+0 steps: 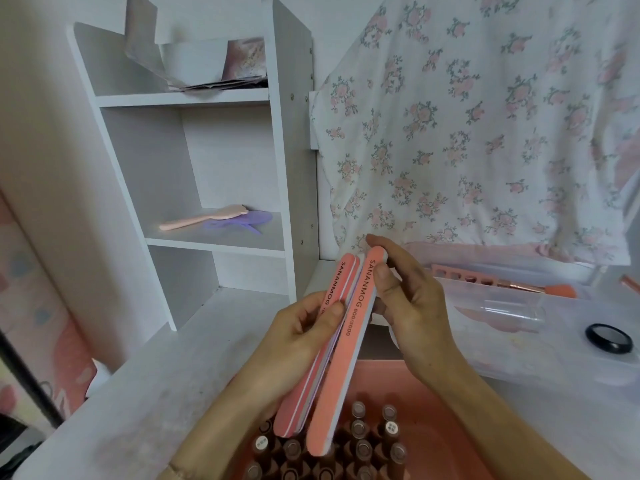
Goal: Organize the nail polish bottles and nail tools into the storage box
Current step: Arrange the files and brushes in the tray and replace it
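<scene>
White worktop under a shelf unit: left hand pinches one nail file, right hand pinches a second nail file, long axes near-parallel, lower ends over the nail polish bottles in the pink storage box directly below both grips

Two hands show, the left hand and the right hand, and between them are two salmon-pink nail buffer blocks printed SANANMOG. Below, roughly a dozen and a half dark-capped nail polish bottles stand in one pink storage box; the frame edge cuts off more. The white shelf unit holds one pink hairbrush and one purple comb, and one black ring lies on the right.
</scene>
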Demonstrator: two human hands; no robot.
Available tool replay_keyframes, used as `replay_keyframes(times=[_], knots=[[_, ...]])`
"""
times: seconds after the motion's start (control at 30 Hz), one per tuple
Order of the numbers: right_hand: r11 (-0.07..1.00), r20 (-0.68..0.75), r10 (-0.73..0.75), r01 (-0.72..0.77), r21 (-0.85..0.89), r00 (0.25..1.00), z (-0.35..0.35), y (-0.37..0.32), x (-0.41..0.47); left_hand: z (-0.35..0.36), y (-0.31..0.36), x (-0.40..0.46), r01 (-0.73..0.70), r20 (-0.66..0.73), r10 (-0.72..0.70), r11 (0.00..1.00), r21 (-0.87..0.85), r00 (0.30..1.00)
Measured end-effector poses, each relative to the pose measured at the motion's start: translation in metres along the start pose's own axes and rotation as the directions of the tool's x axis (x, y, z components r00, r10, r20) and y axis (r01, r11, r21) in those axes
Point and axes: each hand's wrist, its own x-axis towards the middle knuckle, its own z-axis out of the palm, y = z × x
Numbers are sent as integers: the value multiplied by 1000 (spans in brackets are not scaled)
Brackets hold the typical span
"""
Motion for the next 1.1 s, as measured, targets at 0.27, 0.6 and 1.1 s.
replay_keyframes(times=[0.27, 0.6, 1.1], knots=[[997, -44, -26, 22, -80, 999, 3, -2, 0, 2, -1, 1, 9, 49, -7, 999, -41, 999], [992, -130, -8, -8, -123, 991, 4, -6, -2, 3, -2, 4, -42, -39, 41, 999, -26, 998], [969, -53, 135, -121, 214, 989, 0, -11, 0, 1, 0, 4, -4, -177, 24, 994, 110, 984]])
